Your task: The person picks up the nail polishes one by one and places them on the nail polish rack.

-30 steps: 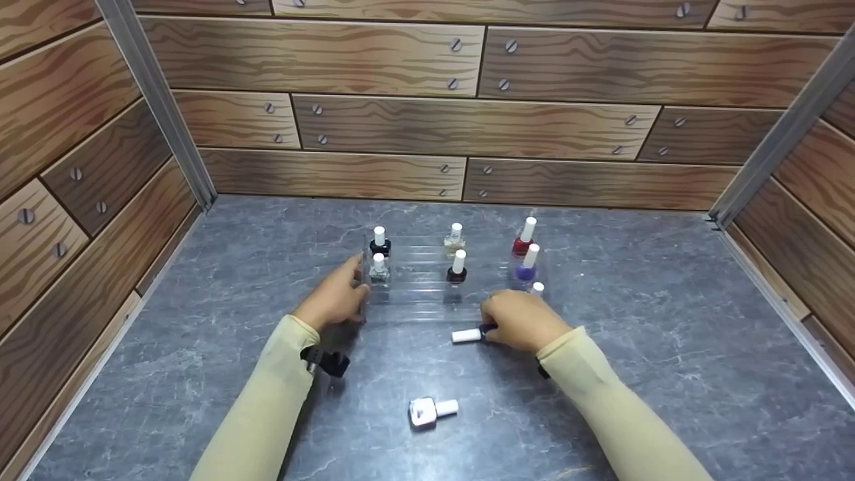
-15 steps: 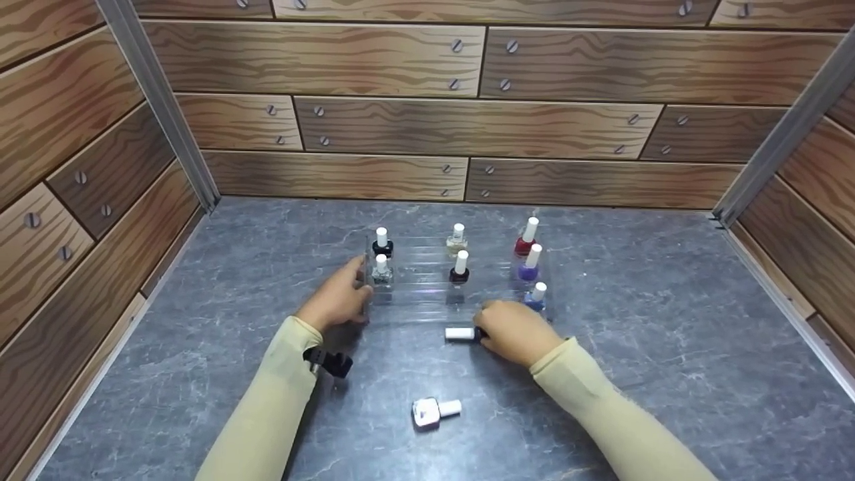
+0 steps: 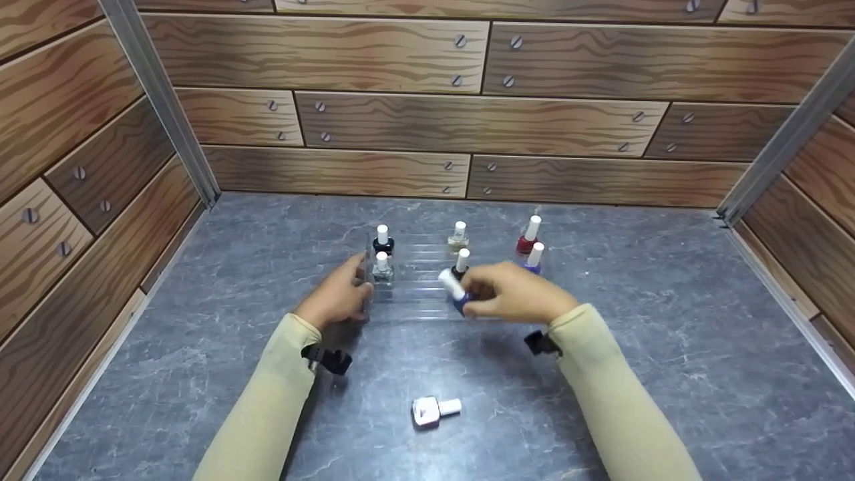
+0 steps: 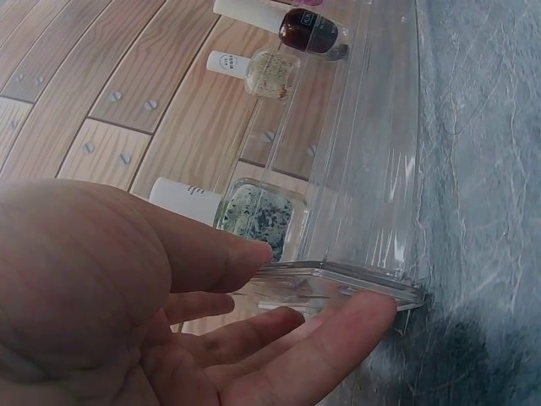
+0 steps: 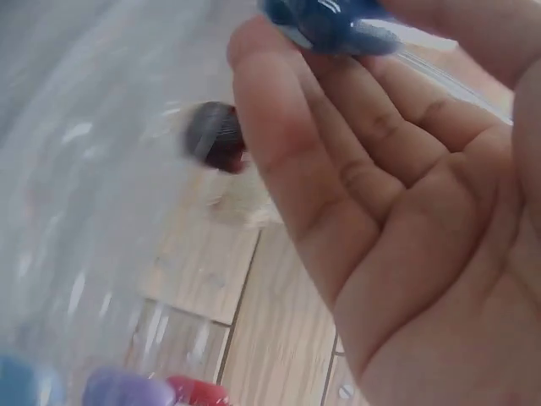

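My right hand (image 3: 518, 292) pinches a dark blue nail polish bottle (image 3: 461, 302), its white cap tilted up to the left, over the front of a clear stepped rack (image 3: 417, 288). In the right wrist view the blue bottle (image 5: 325, 24) sits between thumb and fingertips. My left hand (image 3: 337, 292) holds the rack's left end panel (image 4: 338, 275), thumb and fingers at its edge. On the rack stand black (image 3: 383, 244), glittery (image 3: 382, 272), clear (image 3: 458, 242), dark (image 4: 311, 32), red (image 3: 527, 244) and purple (image 3: 533, 267) nail polish bottles. A light blue bottle (image 5: 30, 385) shows only in the right wrist view.
Another nail polish bottle (image 3: 426, 412) with a white cap lies on its side on the grey marbled table (image 3: 641, 321), nearer the person. Wood-patterned walls (image 3: 401, 120) stand at the back and both sides.
My right hand has lifted the dark blue bottle from the table before the rack, moving it up and forward and tipping it more upright. The left hand stays on the rack's end.
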The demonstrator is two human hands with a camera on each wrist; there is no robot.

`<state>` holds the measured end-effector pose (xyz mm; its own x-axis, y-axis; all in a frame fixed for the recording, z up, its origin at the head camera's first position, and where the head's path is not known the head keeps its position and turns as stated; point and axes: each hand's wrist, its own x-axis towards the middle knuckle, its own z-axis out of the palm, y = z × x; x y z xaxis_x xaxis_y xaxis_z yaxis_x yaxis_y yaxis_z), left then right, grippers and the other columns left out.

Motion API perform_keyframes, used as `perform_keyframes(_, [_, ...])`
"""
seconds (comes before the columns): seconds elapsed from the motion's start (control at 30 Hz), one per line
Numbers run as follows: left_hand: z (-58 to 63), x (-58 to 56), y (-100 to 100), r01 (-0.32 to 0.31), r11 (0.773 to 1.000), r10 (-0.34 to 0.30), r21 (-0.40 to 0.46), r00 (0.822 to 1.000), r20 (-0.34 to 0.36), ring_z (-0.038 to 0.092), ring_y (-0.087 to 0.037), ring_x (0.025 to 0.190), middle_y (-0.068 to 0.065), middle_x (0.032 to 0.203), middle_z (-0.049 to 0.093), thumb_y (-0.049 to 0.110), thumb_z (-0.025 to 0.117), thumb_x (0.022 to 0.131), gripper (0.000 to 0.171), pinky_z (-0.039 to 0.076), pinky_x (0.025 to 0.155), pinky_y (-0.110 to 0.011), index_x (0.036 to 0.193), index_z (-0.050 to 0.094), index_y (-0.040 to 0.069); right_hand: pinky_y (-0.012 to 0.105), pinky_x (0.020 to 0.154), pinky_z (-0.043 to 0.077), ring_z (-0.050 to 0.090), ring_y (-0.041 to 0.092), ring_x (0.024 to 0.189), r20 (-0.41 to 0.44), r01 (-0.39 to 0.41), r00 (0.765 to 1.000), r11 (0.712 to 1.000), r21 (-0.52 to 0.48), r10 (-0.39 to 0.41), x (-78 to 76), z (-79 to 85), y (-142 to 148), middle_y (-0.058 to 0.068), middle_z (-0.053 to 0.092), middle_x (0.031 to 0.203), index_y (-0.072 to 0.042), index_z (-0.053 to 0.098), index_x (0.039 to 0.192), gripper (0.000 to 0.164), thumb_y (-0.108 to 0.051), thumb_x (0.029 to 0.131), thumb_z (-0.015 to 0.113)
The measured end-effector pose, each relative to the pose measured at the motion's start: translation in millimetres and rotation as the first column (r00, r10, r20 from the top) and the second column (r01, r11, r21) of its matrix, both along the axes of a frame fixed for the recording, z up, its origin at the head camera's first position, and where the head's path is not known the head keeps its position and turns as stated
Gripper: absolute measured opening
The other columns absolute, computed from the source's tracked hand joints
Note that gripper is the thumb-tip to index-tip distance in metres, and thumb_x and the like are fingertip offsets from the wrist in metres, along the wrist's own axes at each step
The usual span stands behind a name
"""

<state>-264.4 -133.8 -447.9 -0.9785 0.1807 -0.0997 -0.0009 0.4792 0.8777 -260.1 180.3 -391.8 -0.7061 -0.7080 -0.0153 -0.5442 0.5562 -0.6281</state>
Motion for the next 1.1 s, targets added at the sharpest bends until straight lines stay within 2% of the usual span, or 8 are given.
perform_keyframes(0.1, [-0.7, 0.1, 0.6, -0.001, 1.000, 0.001, 0.000, 1.000, 0.011, 0.064, -0.042, 0.113, -0.031, 0.144, 0.050, -0.003, 0.052, 0.101, 0.071, 0.067, 0.066, -0.038, 0.164, 0.020, 0.004, 0.031, 0.080, 0.063, 0.070, 0.017, 0.087, 0.006, 0.018, 1.000, 0.996, -0.082, -0.018, -2.8, 8.0, 5.2, 0.000, 0.073, 0.097, -0.012, 0.067, 0.104, 0.013, -0.012, 0.093, 0.074])
perform_keyframes(0.3, [3.3, -1.4, 2.1, 0.011, 0.999, -0.012, -0.031, 1.000, -0.018, 0.065, -0.041, 0.111, -0.031, 0.141, 0.051, -0.002, 0.052, 0.101, 0.070, 0.066, 0.063, -0.036, 0.163, 0.020, 0.002, 0.035, 0.082, 0.063, 0.069, 0.020, 0.091, -0.113, 0.113, 0.985, 0.982, -0.152, -0.130, -9.9, 17.7, 22.1, 0.005, 0.070, 0.099, -0.009, 0.068, 0.099, 0.014, -0.007, 0.090, 0.078])
perform_keyframes(0.47, [3.4, -1.8, 1.9, 0.025, 0.999, -0.026, -0.039, 0.999, -0.019, 0.067, -0.040, 0.102, -0.030, 0.138, 0.053, -0.003, 0.051, 0.100, 0.068, 0.066, 0.062, -0.036, 0.162, 0.023, 0.002, 0.037, 0.081, 0.062, 0.069, 0.019, 0.088, -0.125, 0.186, 0.970, 0.968, -0.168, -0.208, -13.0, 13.6, 28.4, 0.002, 0.072, 0.096, -0.009, 0.068, 0.095, 0.012, -0.009, 0.090, 0.079])
perform_keyframes(0.63, [3.2, -2.7, -0.4, 0.018, 0.999, -0.018, -0.030, 1.000, 0.013, 0.068, -0.036, 0.086, -0.032, 0.136, 0.051, -0.004, 0.052, 0.099, 0.077, 0.066, 0.060, -0.037, 0.165, 0.014, 0.007, 0.038, 0.082, 0.063, 0.071, 0.020, 0.089, -0.116, 0.217, 0.963, 0.958, -0.189, -0.241, -11.6, 5.6, 27.9, 0.003, 0.074, 0.097, -0.009, 0.068, 0.096, 0.012, -0.009, 0.090, 0.078])
perform_keyframes(0.77, [3.7, -4.3, -1.3, 0.015, 1.000, -0.015, -0.003, 1.000, 0.014, 0.067, -0.039, 0.090, -0.034, 0.134, 0.051, -0.007, 0.051, 0.098, 0.080, 0.066, 0.060, -0.040, 0.166, 0.012, 0.011, 0.039, 0.082, 0.063, 0.071, 0.020, 0.090, -0.139, 0.239, 0.953, 0.952, -0.194, -0.267, -11.7, 3.3, 27.1, 0.003, 0.074, 0.098, -0.009, 0.068, 0.096, 0.012, -0.009, 0.090, 0.078])
perform_keyframes(0.9, [3.2, -4.7, -1.2, 0.017, 1.000, -0.017, 0.004, 1.000, 0.011, 0.067, -0.041, 0.094, -0.034, 0.135, 0.052, -0.007, 0.051, 0.097, 0.080, 0.066, 0.060, -0.041, 0.166, 0.014, 0.009, 0.038, 0.083, 0.063, 0.071, 0.021, 0.092, -0.157, 0.247, 0.947, 0.948, -0.201, -0.280, -10.0, 2.3, 24.9, 0.004, 0.072, 0.099, -0.010, 0.068, 0.097, 0.012, -0.007, 0.090, 0.077])
perform_keyframes(1.0, [2.9, -5.9, -1.7, 0.003, 1.000, -0.003, -0.008, 1.000, -0.009, 0.068, -0.035, 0.083, -0.032, 0.138, 0.052, -0.005, 0.053, 0.096, 0.079, 0.065, 0.057, -0.039, 0.165, 0.017, 0.006, 0.037, 0.083, 0.063, 0.071, 0.022, 0.093, -0.161, 0.249, 0.945, 0.945, -0.213, -0.286, -7.9, 2.9, 21.7, 0.006, 0.070, 0.101, -0.009, 0.068, 0.097, 0.013, -0.006, 0.089, 0.077])
perform_keyframes(1.1, [4.6, -7.9, -2.1, -0.013, 1.000, 0.013, -0.004, 0.999, -0.051, 0.063, -0.025, 0.066, -0.028, 0.138, 0.053, -0.005, 0.054, 0.093, 0.078, 0.062, 0.051, -0.038, 0.163, 0.022, 0.004, 0.035, 0.083, 0.063, 0.070, 0.021, 0.092, -0.176, 0.259, 0.937, 0.940, -0.224, -0.300, -7.0, 2.8, 18.2, 0.006, 0.068, 0.100, -0.009, 0.067, 0.096, 0.013, -0.006, 0.089, 0.077])
